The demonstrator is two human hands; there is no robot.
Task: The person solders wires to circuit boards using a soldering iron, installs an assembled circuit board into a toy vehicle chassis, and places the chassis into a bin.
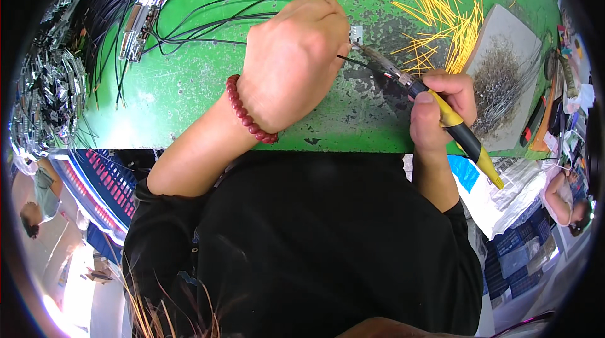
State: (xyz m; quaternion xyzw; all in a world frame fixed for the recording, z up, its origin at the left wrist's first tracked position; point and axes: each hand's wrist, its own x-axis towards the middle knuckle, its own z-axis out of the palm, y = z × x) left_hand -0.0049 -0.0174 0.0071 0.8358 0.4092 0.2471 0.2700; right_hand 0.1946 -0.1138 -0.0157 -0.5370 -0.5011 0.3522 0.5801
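Note:
My left hand [295, 64], wearing a red bead bracelet, is closed with its back up; most of its fingers are hidden. Black wires [217, 17] run into it from the left, and one black wire end sticks out beside its thumb. A small pale plate [357, 34] lies at its fingertips. My right hand [444, 106] grips a yellow-and-black soldering iron [467, 140] like a pen. The iron's tip points up-left at the small plate; whether it touches cannot be seen. The wires lead back to a silvery metal housing [144, 23].
Yellow wires [463, 32] lie scattered at the far right of the green table [189, 92]. A grey slab [498, 35] carries a heap of dark wire scraps. Metal parts [50, 89] and a black wire bundle [116, 4] pile up at the left. Two other people sit beyond the sides.

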